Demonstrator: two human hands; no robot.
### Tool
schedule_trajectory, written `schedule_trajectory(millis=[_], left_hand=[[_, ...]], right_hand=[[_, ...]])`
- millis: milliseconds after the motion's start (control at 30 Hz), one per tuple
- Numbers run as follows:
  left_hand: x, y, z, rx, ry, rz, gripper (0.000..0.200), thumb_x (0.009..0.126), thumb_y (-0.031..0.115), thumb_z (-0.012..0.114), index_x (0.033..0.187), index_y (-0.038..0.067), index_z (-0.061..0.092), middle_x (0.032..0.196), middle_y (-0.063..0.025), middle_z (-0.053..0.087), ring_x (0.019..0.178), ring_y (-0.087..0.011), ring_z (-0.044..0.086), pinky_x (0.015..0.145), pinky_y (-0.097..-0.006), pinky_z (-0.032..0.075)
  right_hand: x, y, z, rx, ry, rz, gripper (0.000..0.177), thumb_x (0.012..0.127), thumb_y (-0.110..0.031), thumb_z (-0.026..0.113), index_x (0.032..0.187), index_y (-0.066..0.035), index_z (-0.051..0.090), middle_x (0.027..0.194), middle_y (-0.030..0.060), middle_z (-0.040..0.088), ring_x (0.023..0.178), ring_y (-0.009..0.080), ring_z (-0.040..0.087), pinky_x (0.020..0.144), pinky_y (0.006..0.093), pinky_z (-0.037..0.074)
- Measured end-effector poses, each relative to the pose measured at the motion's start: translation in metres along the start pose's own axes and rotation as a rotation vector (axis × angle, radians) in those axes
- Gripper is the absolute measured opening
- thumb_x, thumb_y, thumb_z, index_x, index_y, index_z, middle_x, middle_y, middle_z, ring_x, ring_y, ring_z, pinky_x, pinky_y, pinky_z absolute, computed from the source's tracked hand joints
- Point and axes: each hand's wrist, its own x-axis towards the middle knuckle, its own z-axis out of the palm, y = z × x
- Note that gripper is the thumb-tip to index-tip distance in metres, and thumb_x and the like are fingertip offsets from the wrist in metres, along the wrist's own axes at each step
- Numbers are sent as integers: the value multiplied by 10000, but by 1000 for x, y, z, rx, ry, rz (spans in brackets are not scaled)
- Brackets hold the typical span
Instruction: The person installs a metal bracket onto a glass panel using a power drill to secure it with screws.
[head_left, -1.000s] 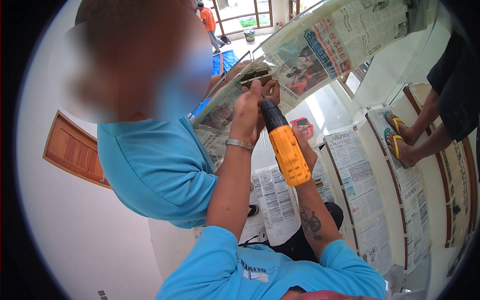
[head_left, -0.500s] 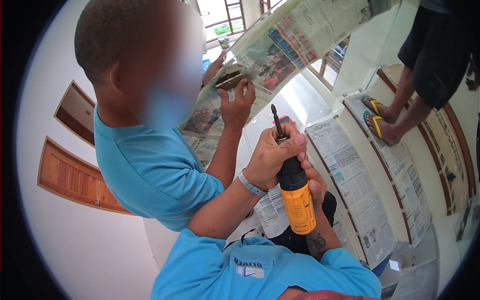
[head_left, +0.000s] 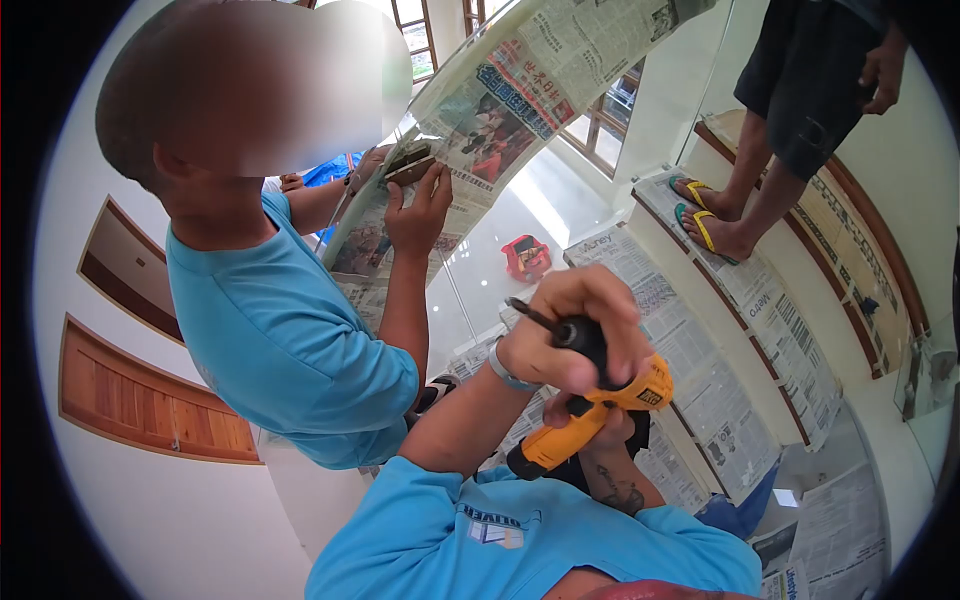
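Observation:
A yellow and black cordless drill [head_left: 562, 438] is held in front of my chest, its dark screwdriver bit [head_left: 533, 314] pointing up and to the left. My left hand [head_left: 590, 315], with a band on the wrist, curls its fingers and thumb around the black chuck end. Lower down, my right hand [head_left: 613, 430] grips the drill by its handle, partly hidden behind the tool. Beyond my left hand, a co-worker's hand [head_left: 420, 212] presses a brown rectangular piece [head_left: 408, 172] to a newspaper-covered panel [head_left: 520, 100].
The co-worker [head_left: 280, 310] in a blue shirt stands close on the left. Newspaper-covered stairs [head_left: 690, 345] rise on the right, where another person's sandalled feet [head_left: 715, 220] stand. A red object [head_left: 527, 258] lies on the floor below the panel. A wooden door [head_left: 155, 395] is at far left.
The drill has swung from nearly upright to tilted, showing its handle and side. My left hand has turned around the chuck. My view has shifted, uncovering the red object.

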Motion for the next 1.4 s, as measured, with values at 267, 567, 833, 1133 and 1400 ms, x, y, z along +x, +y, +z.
schedule_trajectory(millis=[267, 567, 833, 1133, 1400], left_hand=[[9, 0, 40, 291, 709, -193, 124, 967, 106, 558, 1052, 25, 516, 598, 6, 470, 540, -126, 544, 675, -343, 526], [10, -14, 42, 412, 574, 150, 414, 1058, 480, 303, 1004, 96, 447, 738, -80, 538, 690, -206, 597, 734, -394, 563], [-1, -20, 40, 389, 539, 308, 507, 1011, 572, 305, 890, 95, 426, 768, -89, 526, 776, -227, 603, 780, -432, 583], [-6, -19, 39, 450, 981, 6, 552, 1017, 582, 305, 748, 107, 387, 776, -97, 559, 785, -254, 644, 791, -418, 576], [-141, -47, -82, -87, 1447, -760, 434, 986, 607, 436, 855, 194, 451, 498, 45, 325, 373, -113, 323, 365, -292, 313]], right_hand=[[-9, -7, 21, 32, 94, -4, 484, 875, -197, 636, 1298, -16, 484, 1142, 174, 619, 924, 272, 662, 852, 422, 555], [6, -10, 31, -11, 81, -33, 503, 858, -217, 640, 1286, -5, 486, 1093, 152, 631, 907, 251, 663, 814, 410, 562], [4, -12, 22, -10, 146, 35, 513, 826, -179, 654, 1276, 7, 493, 1076, 151, 638, 883, 263, 673, 805, 401, 567], [-9, -6, 34, -103, 315, -36, 507, 807, -140, 665, 1264, 7, 502, 1073, 149, 635, 879, 271, 674, 798, 408, 568], [-49, -36, -1, -343, 587, -98, 473, 772, -86, 658, 1211, 9, 509, 980, 129, 625, 795, 273, 705, 708, 395, 622]])
